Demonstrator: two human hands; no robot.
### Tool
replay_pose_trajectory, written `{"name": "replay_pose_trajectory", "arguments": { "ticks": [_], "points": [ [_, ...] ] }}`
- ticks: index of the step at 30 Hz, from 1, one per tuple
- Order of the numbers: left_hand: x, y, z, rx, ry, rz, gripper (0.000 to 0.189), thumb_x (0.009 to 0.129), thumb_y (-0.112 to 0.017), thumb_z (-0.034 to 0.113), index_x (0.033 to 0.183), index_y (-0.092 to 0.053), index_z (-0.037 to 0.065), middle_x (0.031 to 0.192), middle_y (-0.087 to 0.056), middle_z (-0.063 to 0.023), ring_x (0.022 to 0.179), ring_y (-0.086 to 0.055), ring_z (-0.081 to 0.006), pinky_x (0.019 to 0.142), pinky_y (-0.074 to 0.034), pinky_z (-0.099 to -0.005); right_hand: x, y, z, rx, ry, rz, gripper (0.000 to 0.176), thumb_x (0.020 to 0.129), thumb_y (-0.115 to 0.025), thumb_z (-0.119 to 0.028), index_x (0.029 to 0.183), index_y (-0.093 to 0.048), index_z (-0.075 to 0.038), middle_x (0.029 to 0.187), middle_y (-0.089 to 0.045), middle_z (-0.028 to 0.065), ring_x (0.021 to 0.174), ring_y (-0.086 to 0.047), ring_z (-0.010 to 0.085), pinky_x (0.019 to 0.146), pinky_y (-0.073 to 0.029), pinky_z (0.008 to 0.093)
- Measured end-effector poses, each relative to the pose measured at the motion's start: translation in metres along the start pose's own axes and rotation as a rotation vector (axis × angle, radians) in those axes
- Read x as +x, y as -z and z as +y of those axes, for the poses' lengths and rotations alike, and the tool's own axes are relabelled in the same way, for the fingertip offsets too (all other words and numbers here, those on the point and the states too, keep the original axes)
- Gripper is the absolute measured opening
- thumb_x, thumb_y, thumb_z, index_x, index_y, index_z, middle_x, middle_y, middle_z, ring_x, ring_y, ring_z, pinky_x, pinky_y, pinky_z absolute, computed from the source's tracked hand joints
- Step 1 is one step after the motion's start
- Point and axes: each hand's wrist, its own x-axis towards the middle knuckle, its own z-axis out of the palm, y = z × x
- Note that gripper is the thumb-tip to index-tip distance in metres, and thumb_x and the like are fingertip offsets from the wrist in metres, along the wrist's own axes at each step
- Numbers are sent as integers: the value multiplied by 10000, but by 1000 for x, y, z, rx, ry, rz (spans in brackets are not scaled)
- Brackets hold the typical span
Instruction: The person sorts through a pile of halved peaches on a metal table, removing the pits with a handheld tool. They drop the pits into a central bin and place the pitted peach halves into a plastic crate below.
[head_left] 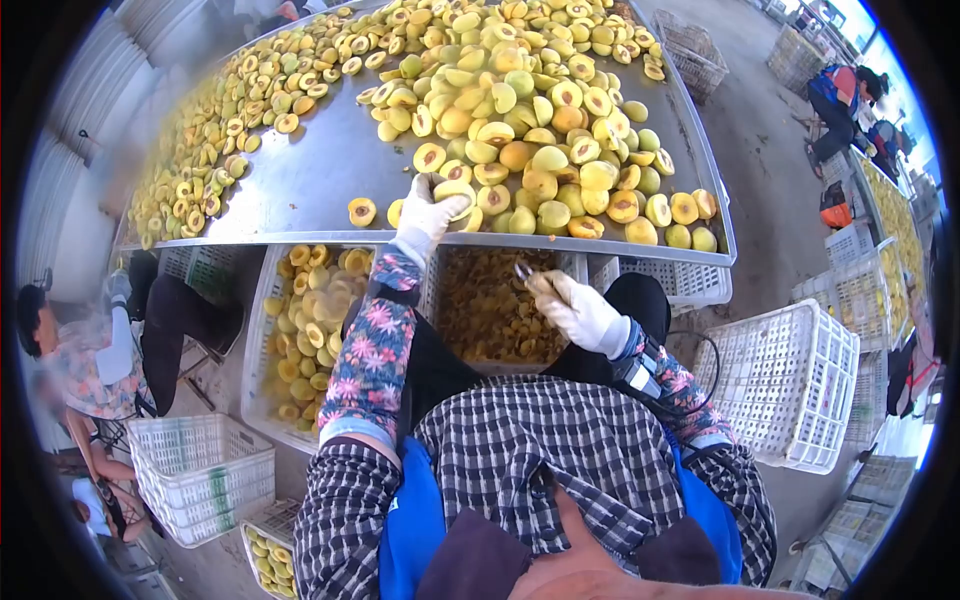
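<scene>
My left hand (428, 215), in a white glove, is at the front edge of the metal table (310, 185). Its fingers are closed around a yellow peach half (455, 196). My right hand (588, 318), also gloved, grips a small hand tool whose metal tip (523, 270) points up and left. The handle is mostly hidden in the fist. This hand hovers over a crate of brown pits and scraps (500, 310) between my knees. Halved peaches (540, 150), many with the pit or its hollow showing, are heaped on the table just beyond my left hand.
A crate of peach halves (310, 330) stands below the table, left of my legs. White plastic crates (200, 470) (785, 385) sit on the floor at both sides. A seated person (100, 350) is at the left; other people (845, 100) are at the far right.
</scene>
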Motion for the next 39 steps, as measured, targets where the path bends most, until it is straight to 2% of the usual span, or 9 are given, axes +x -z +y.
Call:
{"name": "replay_pose_trajectory", "arguments": {
  "ticks": [4,6,14,20,28,33,35,36,39],
  "points": [
    [-52,-38,35,-523,63,-168,376,937,-565,276,1239,-492,64,1152,-590,-107,972,-632,-243,860,-544,-357,23,-2,-48,-14,-15,60,278,950,-527,-200,1156,-472,-22,756,-594,153,672,-614,287,634,-487,377],
    [-59,-51,33,-838,97,-145,437,987,-478,378,1264,-476,40,1165,-578,-127,1019,-612,-243,890,-527,-361,34,-9,-44,-285,311,299,293,941,-552,-208,1145,-454,-22,760,-596,200,707,-621,371,619,-483,423],
    [-68,-75,23,-821,103,-9,514,992,-417,479,1236,-456,29,1206,-570,-166,1095,-574,-329,961,-477,-428,36,-17,-44,-513,183,352,295,922,-569,-183,1149,-450,-36,764,-596,205,717,-625,393,609,-485,444],
    [-67,-85,16,-873,140,134,509,983,-434,494,1153,-512,20,1132,-599,-145,1043,-601,-284,918,-503,-403,39,-19,-16,-810,251,265,325,923,-535,-263,1115,-439,-20,822,-618,229,701,-640,376,610,-516,463],
    [-81,-87,20,-469,-96,178,512,988,-460,453,1156,-538,-24,1068,-624,-134,965,-621,-218,846,-523,-339,35,-17,-17,-334,207,179,334,948,-509,-237,1179,-427,-10,812,-623,232,784,-628,412,632,-491,444],
    [-73,-62,13,-499,92,-178,495,993,-467,408,1160,-534,-53,1094,-619,-165,998,-621,-268,888,-510,-387,34,0,-16,-238,93,-40,341,970,-499,-278,1151,-426,2,830,-613,207,712,-619,386,645,-481,404],
    [-75,-68,8,-562,79,-152,461,984,-501,378,1138,-539,-55,1051,-626,-154,963,-638,-271,846,-535,-380,33,-6,-23,280,-300,-149,343,960,-515,-275,1153,-465,4,953,-624,272,914,-612,443,751,-485,455],
    [-77,-75,8,-518,44,-19,440,978,-519,364,1120,-546,-52,1026,-629,-147,921,-650,-265,806,-546,-365,35,-9,-22,-125,25,-30,360,958,-520,-283,1161,-457,8,954,-631,266,929,-609,446,767,-487,457],
    [-74,-79,3,-468,-18,158,375,963,-559,327,1022,-584,-43,924,-646,-127,791,-673,-238,702,-564,-332,34,-7,-28,-278,-95,-92,385,954,-523,-293,1179,-443,9,973,-634,273,972,-588,468,811,-477,467]
  ]
}}
